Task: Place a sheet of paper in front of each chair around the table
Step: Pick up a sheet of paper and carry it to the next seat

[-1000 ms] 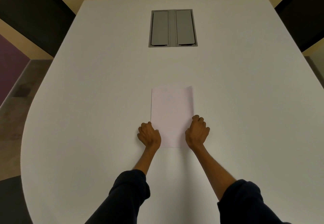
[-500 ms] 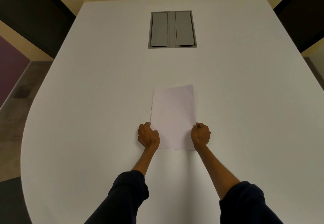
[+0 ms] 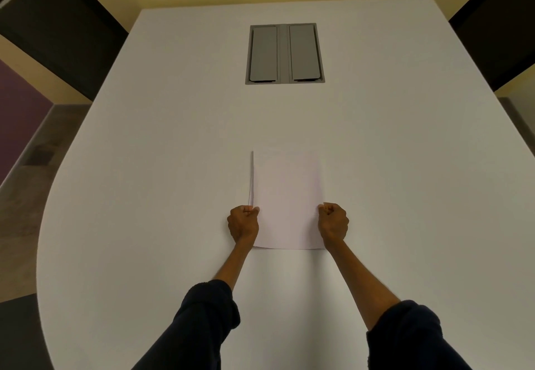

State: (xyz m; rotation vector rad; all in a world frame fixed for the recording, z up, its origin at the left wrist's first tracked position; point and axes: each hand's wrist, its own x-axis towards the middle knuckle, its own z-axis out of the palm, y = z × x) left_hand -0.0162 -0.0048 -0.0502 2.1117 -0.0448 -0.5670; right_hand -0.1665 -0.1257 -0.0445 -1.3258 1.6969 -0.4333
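holding the paper, no place laid yet

the left hand (image 3: 243,223) and the right hand (image 3: 333,222) each pinch a long side of the paper (image 3: 288,195), fingers curled, thumbs on its upper face. the paper sits over the middle of the table (image 3: 173,167), midway between the left and right edges and closer to the near edge than to the far one. along its left side a second thin edge shows, so this is probably more than one sheet, though i cannot count them. whether it lies flat on the table or is raised a little off it i cannot tell.

two dark chairs are in view: the left chair (image 3: 58,27) at the far left corner and the right chair (image 3: 498,30) at the far right corner. no sheet lies on the table in front of either one. a grey cable hatch (image 3: 285,54), flaps down, is set into the table between them.

judging by this, the task is at or near its start. no placed sheet is in view, and the only paper is in the hands. what is left, as far as shown, is a sheet at each of the two chairs and at any others outside the view.
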